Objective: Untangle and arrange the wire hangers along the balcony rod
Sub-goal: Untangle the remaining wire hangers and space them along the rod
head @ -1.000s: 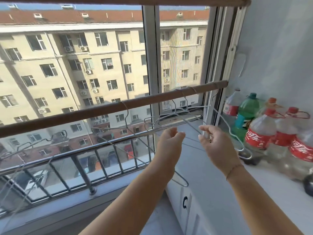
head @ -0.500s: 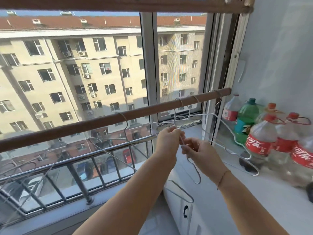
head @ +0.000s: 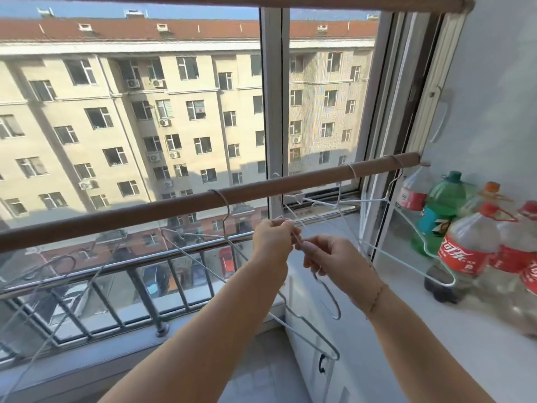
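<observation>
Far to the left of the grip, a few loose hangers (head: 49,341) hung low against the railing (head: 116,264), too faint to count. Just left of the grip, one hooked hanger (head: 224,216) sat on the wooden rod (head: 162,210), its frame slanting down beneath the wrists. At the grip itself, just below the rod, the left hand (head: 271,242) and right hand (head: 334,261) met. Each had its fingers curled in and pinched the same thin wire (head: 297,241) between thumb and fingertips. Up and right of the grip the tangled bunch (head: 316,203) hung from the rod with necks crossed. Farther right a last hanger (head: 420,241) dangled in front of the bottles (head: 462,251).

The danger looked plain. A hard tug on the pinched wire could drag the crossed necks tighter or lift a neighbouring hook off the rod. A swinging frame might also clip the bottles.
</observation>
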Available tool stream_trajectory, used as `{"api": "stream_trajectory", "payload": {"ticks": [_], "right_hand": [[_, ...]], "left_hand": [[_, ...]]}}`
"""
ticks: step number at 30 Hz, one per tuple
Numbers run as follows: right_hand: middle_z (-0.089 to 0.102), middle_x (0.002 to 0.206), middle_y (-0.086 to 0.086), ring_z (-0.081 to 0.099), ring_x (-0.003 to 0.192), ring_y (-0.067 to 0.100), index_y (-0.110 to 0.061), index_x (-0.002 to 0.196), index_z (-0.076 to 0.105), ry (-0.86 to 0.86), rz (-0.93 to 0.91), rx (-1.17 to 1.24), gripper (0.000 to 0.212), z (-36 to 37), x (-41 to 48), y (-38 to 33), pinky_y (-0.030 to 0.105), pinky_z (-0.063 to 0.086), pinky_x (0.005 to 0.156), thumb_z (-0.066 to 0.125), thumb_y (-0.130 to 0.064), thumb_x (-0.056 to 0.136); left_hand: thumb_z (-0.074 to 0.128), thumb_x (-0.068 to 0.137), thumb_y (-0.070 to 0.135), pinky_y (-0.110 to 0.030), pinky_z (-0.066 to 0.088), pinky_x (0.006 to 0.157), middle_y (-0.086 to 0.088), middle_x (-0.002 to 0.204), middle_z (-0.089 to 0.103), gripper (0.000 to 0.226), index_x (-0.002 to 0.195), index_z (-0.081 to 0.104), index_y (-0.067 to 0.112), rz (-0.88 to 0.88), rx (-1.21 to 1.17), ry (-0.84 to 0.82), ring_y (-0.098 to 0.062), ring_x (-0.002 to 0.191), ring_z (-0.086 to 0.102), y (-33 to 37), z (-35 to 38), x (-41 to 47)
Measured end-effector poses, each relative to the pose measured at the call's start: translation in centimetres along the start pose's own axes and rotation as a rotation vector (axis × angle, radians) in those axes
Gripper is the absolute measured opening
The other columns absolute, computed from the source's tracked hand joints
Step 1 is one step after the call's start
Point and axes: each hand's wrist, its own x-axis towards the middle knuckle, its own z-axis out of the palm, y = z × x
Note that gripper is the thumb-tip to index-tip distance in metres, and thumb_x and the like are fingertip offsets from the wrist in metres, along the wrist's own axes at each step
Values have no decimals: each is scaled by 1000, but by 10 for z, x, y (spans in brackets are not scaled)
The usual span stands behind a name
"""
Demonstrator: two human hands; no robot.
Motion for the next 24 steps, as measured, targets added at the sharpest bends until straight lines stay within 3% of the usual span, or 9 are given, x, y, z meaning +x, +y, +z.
{"api": "stream_trajectory", "payload": {"ticks": [3,6,10,16,20,24], "right_hand": [[63,71,2,56,61,6,-8,93,66,44,48,0,19,-11,-4,13,12,45,55,51,-19,92],[64,83,2,59,77,13,-13,99,65,62,48,-61,16,-22,-3,25,17,45,66,51,-15,91],[63,105,2,58,99,14,-16,110,61,34,-41,-189,22,-28,0,30,20,44,83,55,-15,89],[53,121,3,49,113,15,-22,122,53,-25,-154,-443,36,-32,5,41,27,39,96,56,-17,87],[49,122,3,40,118,18,-24,122,56,-123,-162,-595,34,-31,4,42,27,29,100,55,-20,88],[57,115,-5,49,112,15,-27,105,64,-261,-139,-654,20,-32,-1,45,36,37,100,55,-28,88]], "left_hand": [[51,92,7,-24,41,59,-4,68,61,8,91,60,6,-17,77,-32,-14,58,54,-7,-2,-6],[51,92,5,-19,39,54,-4,68,59,8,89,59,7,-35,200,-122,-13,58,53,-11,-4,-17],[53,91,6,-9,38,42,-2,70,59,11,88,63,9,-17,321,-148,-10,59,51,-18,-14,-27],[55,91,6,-5,39,43,-4,74,59,19,104,66,-1,-45,423,-163,-8,62,51,-28,-30,-37],[56,90,7,-12,39,54,-7,82,61,14,84,67,14,-59,506,-192,-16,77,52,-38,-40,-44],[57,89,6,-16,42,66,-10,93,65,21,75,65,20,-72,464,-166,-17,86,53,-46,-50,-45]]}}
